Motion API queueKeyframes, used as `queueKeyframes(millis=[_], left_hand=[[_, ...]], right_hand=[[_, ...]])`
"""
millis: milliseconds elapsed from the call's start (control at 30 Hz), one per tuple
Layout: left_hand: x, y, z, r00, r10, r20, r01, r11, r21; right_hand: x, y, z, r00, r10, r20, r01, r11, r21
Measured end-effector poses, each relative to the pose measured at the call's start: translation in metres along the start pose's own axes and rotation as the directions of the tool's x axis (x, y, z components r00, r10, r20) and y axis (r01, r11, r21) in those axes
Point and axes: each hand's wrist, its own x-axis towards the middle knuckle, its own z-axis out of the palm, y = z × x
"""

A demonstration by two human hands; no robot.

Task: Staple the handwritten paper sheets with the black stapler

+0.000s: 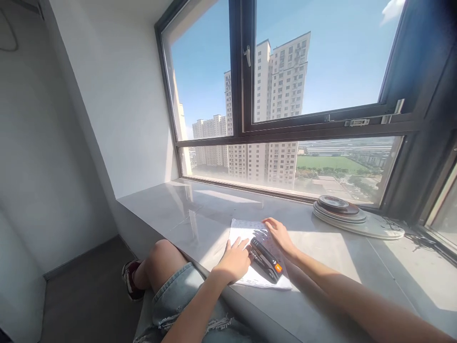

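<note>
Sheets of white paper (243, 229) with rows of dark marks lie on the stone windowsill. On top of them rests a black stapler (266, 259) with an orange patch at its near end, slanting between my two hands. My left hand (233, 261) lies on the lower left part of the paper, fingers spread, the fingertips close beside the stapler. At the upper right edge of the paper is my right hand (280, 237), its fingers stretched over the edge and apart from the stapler.
A stack of round plates or discs (339, 216) stands at the right by the window. Thin dark cables (421, 240) lie in the corner behind it. The window frame (243, 140) bounds the sill (171, 209) at the back. My bent knee (166, 252) is against the front edge.
</note>
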Motion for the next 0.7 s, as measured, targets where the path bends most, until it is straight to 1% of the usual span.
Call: queueKeyframes(millis=[33, 67, 100, 167, 233, 300, 367, 433, 500, 567, 700], left_hand=[[0.001, 0.002, 0.002, 1.0, 0.0, -0.005, 0.0, 1.0, -0.005], [0.002, 0.003, 0.004, 1.0, -0.01, -0.012, 0.01, 1.0, -0.007], [0.004, 0.005, 0.006, 0.999, -0.026, -0.018, 0.026, 1.0, -0.004], [0.007, 0.007, 0.01, 0.998, -0.058, -0.025, 0.058, 0.998, 0.014], [0.009, 0.007, 0.011, 0.998, -0.053, -0.023, 0.054, 0.998, 0.027], [0.008, 0.003, 0.008, 0.999, -0.013, -0.034, 0.013, 1.0, -0.015], [0.004, -0.002, 0.003, 0.997, 0.024, -0.072, -0.033, 0.992, -0.118], [0.0, -0.006, -0.002, 0.992, 0.036, -0.12, -0.061, 0.974, -0.217], [-0.003, -0.007, -0.006, 0.988, 0.042, -0.15, -0.083, 0.959, -0.272], [-0.006, -0.006, -0.01, 0.986, 0.053, -0.155, -0.1, 0.945, -0.311], [-0.009, -0.003, -0.011, 0.99, 0.015, -0.138, -0.073, 0.903, -0.424]], right_hand=[[-0.015, -0.001, -0.006, 1.0, -0.019, 0.018, 0.017, 0.997, 0.078], [-0.03, -0.002, -0.01, 0.997, -0.037, 0.065, 0.028, 0.991, 0.134], [-0.045, -0.003, -0.013, 0.992, -0.049, 0.112, 0.031, 0.988, 0.153], [-0.071, -0.005, -0.015, 0.985, -0.106, 0.139, 0.094, 0.992, 0.089], [-0.087, -0.008, -0.012, 0.967, -0.182, 0.179, 0.181, 0.983, 0.019], [-0.093, -0.012, -0.009, 0.956, -0.224, 0.188, 0.231, 0.973, -0.02], [-0.093, -0.016, -0.008, 0.957, -0.238, 0.167, 0.248, 0.968, -0.042], [-0.093, -0.017, -0.008, 0.953, -0.252, 0.168, 0.262, 0.964, -0.041], [-0.094, -0.017, -0.01, 0.949, -0.266, 0.172, 0.272, 0.962, -0.012], [-0.094, -0.014, -0.012, 0.949, -0.276, 0.156, 0.275, 0.961, 0.028], [-0.088, -0.008, -0.013, 0.946, -0.299, 0.126, 0.284, 0.951, 0.122]])
